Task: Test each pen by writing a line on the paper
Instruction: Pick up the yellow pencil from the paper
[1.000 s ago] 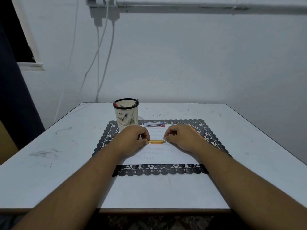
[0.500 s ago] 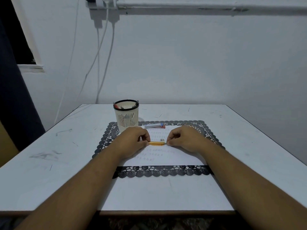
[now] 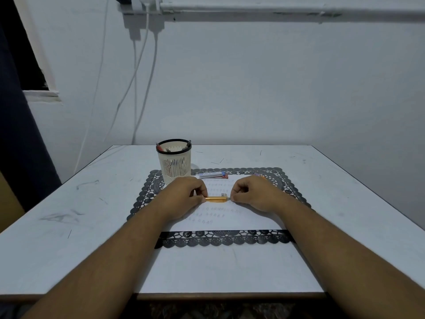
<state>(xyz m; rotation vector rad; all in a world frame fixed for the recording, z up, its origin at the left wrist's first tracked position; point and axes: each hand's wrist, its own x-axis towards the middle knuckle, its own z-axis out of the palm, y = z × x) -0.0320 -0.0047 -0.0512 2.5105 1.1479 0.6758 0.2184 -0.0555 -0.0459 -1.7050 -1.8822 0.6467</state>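
The orange pen [image 3: 216,199] lay level between your hands — left hand [image 3: 184,194] and right hand [image 3: 253,192] each pinched one end above the paper [image 3: 230,217].

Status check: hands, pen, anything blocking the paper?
Left hand and right hand pinch ends of orange plastic pen. Held level over white scribbled paper. Nothing blocking.

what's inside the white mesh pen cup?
Inside the white mesh pen cup with the black rim, a few pen ends show at the rim: one red on the left, dark ones on the right. Their lower parts and exact count are unclear.
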